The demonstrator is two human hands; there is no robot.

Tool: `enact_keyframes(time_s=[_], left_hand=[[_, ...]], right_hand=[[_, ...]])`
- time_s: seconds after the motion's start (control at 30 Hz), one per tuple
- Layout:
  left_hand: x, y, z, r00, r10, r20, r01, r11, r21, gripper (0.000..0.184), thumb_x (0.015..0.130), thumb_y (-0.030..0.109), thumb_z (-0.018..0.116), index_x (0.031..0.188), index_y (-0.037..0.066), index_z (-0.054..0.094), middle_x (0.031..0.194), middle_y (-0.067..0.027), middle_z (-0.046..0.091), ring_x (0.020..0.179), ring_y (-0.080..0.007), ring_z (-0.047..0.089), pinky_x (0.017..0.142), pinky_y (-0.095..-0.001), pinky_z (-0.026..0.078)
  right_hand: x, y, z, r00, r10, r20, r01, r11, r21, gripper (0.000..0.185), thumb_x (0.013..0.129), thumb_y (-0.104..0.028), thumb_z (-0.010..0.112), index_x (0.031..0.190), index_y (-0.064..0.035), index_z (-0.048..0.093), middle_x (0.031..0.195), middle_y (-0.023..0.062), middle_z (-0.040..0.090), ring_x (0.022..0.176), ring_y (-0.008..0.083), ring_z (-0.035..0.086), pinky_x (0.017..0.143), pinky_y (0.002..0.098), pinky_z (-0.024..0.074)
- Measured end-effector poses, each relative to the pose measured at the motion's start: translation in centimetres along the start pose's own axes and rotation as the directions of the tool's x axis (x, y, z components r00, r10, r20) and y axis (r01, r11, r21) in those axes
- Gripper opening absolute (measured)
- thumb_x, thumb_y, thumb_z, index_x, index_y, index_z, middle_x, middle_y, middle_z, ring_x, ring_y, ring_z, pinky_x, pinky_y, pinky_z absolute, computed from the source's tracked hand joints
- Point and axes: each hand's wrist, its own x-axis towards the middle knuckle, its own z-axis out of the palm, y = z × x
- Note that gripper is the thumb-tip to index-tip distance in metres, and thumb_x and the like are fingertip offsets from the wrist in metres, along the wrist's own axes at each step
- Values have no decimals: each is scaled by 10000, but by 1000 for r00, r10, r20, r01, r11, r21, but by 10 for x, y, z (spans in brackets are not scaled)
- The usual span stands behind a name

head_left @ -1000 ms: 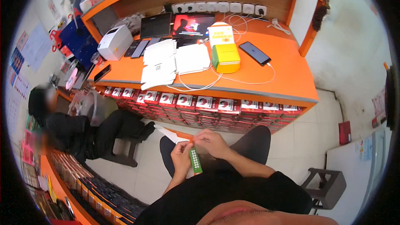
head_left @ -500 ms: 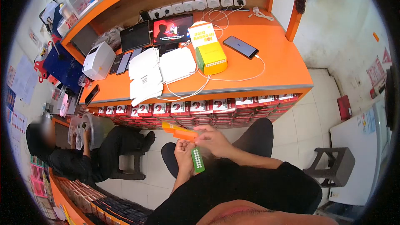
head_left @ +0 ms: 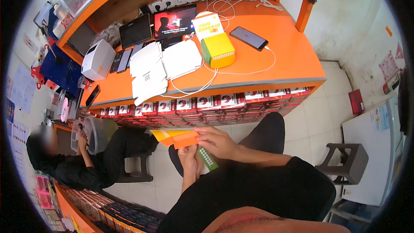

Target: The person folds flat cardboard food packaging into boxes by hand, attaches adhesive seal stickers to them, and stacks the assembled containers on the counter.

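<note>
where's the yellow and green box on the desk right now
In the head view, the yellow and green box is right of the stacked white sheets, just left of the phone with the cable plugged in.

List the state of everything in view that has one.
Carton: part-folded, held by left hand and right hand.
Yellow box: lid raised.
Left tablet: dark.
Right tablet: on, showing a picture.
Right phone: plugged in, screen lit.
White sheets: flat, piled.
Right stool: unoccupied.

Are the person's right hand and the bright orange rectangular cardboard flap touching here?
Touching. The head view shows the right hand with its fingertips over one end of the bright orange rectangular cardboard flap, no gap between them.
</note>
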Motion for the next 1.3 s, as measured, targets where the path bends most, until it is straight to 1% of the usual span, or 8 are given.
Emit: enact_keyframes(time_s=[0.2,0.3,0.43,0.73,0.77,0.87,1.07,1.3], left_hand=[[24,38,32,994,75,74,-87,980,179,305,927,-61,676,1220,-12,607,1170,-128,698,1025,-202,699,889,-325,581],[31,47,48,990,120,75,-133,970,206,283,931,-64,667,1205,-21,610,1128,-132,707,966,-198,710,850,-325,594],[32,49,60,989,129,69,-144,938,315,278,936,-59,666,1207,-26,611,1117,-134,708,963,-196,708,842,-322,597],[23,29,60,989,147,17,-148,975,169,271,963,-30,658,1228,-24,603,1146,-125,698,974,-181,700,853,-318,593],[23,29,59,989,147,21,-148,973,177,273,962,-30,661,1228,-23,604,1139,-121,699,974,-179,699,858,-321,591],[17,29,54,991,137,-6,-133,973,190,275,958,-31,666,1227,-21,610,1121,-110,700,975,-171,695,873,-322,584],[7,25,38,993,112,-33,-101,964,244,287,946,-37,675,1229,-19,629,1121,-88,696,984,-145,681,884,-287,547],[2,16,43,994,103,28,-106,942,319,296,936,-29,689,1230,-19,650,1086,-43,707,976,-130,666,859,-274,524]], right_hand=[[25,-19,-12,998,53,-41,-50,995,89,154,946,-42,681,1071,-7,597,1344,225,623,1144,331,684,907,364,573],[44,-23,-26,994,-107,-15,106,992,-70,132,942,-64,687,1037,-2,620,1294,206,642,1113,327,682,901,382,561],[53,-37,-41,998,-64,4,64,993,-96,112,934,-78,692,998,2,645,1234,168,659,1088,320,671,905,392,543],[52,-32,-43,995,86,54,-89,995,45,115,930,-84,690,997,4,660,1227,138,675,1086,306,672,912,394,536],[52,-28,-46,993,43,113,-39,998,-42,117,931,-59,697,1022,11,677,1287,121,662,1143,263,665,963,362,541],[49,-26,-40,992,83,100,-89,994,56,112,922,-80,700,983,6,662,1256,153,664,1116,321,666,935,397,533],[39,-13,-28,991,-55,126,66,994,-87,124,912,-68,708,990,4,644,1349,189,606,1177,360,635,973,416,522],[20,-3,-18,996,-66,53,73,987,-142,146,882,-30,715,981,5,614,1393,229,561,1232,400,599,1007,431,509]])
